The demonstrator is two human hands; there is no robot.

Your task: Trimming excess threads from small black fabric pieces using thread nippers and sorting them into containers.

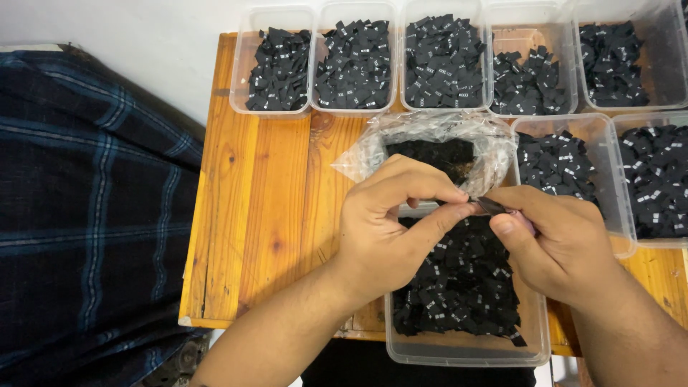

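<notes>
— What do the hands hold?
— The left hand (387,222) and right hand (555,240) pinch one small black label (491,206) between closed fingertips — just above the clear tub (466,351) of labels, near the plastic bag (437,143).

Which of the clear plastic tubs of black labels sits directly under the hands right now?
The near tub at the table's front edge, below both hands; the other tubs stand farther back in rows, away from the hands.
</notes>
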